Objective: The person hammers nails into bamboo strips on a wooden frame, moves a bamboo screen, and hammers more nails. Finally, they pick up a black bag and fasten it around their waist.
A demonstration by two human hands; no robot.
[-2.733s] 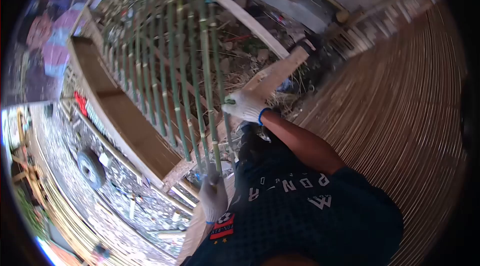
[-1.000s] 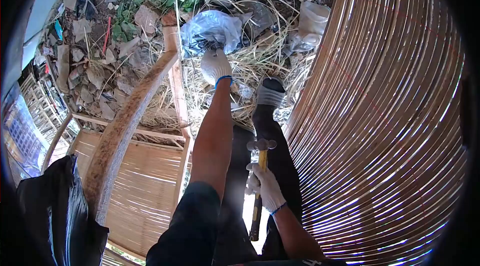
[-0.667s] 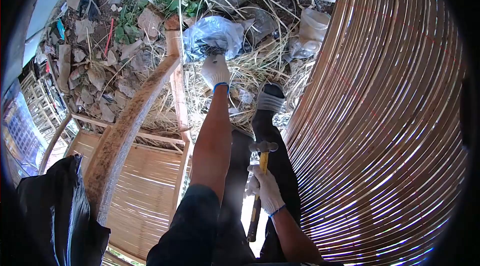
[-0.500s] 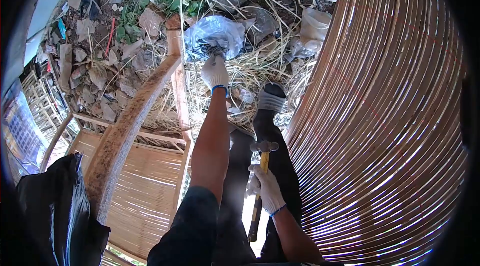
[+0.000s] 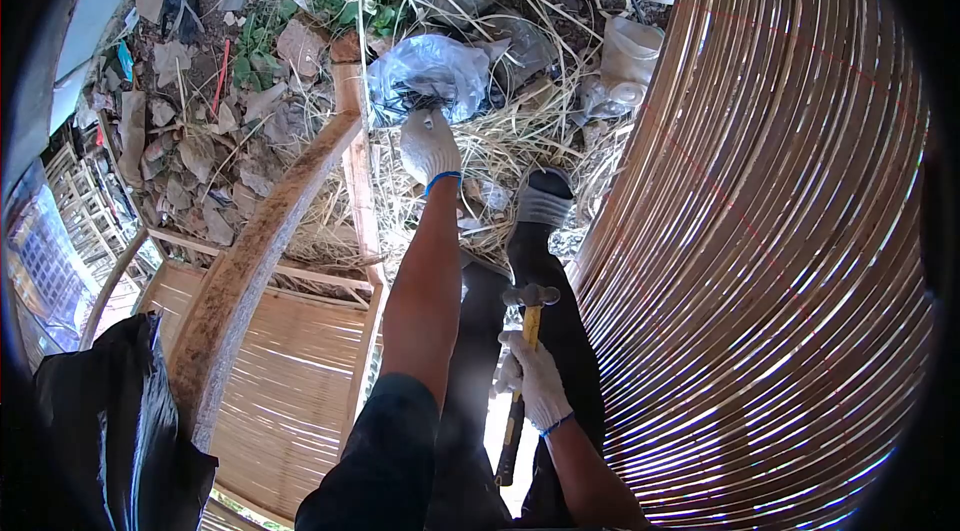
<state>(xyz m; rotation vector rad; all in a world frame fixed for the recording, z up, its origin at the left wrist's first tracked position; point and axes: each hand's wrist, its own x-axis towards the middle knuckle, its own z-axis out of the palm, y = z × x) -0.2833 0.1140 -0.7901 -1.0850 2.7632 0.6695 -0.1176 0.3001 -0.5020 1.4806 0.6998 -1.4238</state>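
Since the oldest frame, the person has turned away from the green bamboo slats, now out of sight, to straw (image 5: 500, 153) strewn over rubble; against the frame half a second back, hardly anything shifts. At the near left, a black plastic sheet (image 5: 115, 416) covers part of a wooden beam (image 5: 265, 221), which runs far to meet a wooden post (image 5: 349, 91), with a woven panel (image 5: 290, 376) low beside it. Just right of the post, the left hand (image 5: 430, 144) stretches far to the mouth of a clear plastic bag (image 5: 435, 66). That bag rests on the ground, presumably left within arm's length so its thin dark pieces (image 5: 412, 99), perhaps nails, are easy to get at. The fingertips are hidden there, so I cannot tell whether this grip has closed on a piece. Farther right and nearer, the right hand (image 5: 537, 381) is clenched around the handle of a hammer (image 5: 531, 329), high up, just below the head. Held so short and close to the legs, it is probably kept balanced and out of the way while the other arm reaches. Right of that, a large slatted panel (image 5: 760, 231) rises.
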